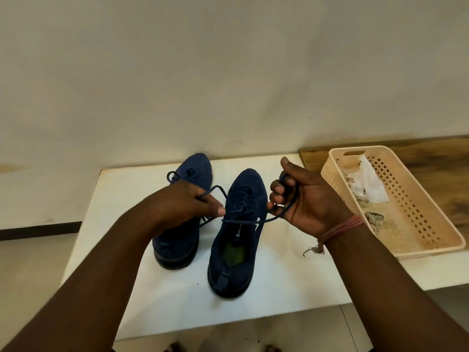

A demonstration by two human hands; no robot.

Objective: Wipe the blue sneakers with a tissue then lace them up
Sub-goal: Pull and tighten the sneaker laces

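left hand (187, 204) and right hand (304, 199) each pinch an end of the thin navy lace (275, 217). right dark blue knit sneaker (237, 240) sits at 6 o'clock; judged best: pull both ends evenly, then knot.

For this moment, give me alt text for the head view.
Both hands pull the lace ends of the right blue sneaker: left hand, right hand. The other sneaker stands beside it; a basket holds used tissues.

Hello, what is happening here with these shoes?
A person is lacing the right sneaker on a white table. The left hand pinches one lace end and the right hand grips the other, both pulled out sideways. The left sneaker stands beside it. Used tissue lies in the basket.
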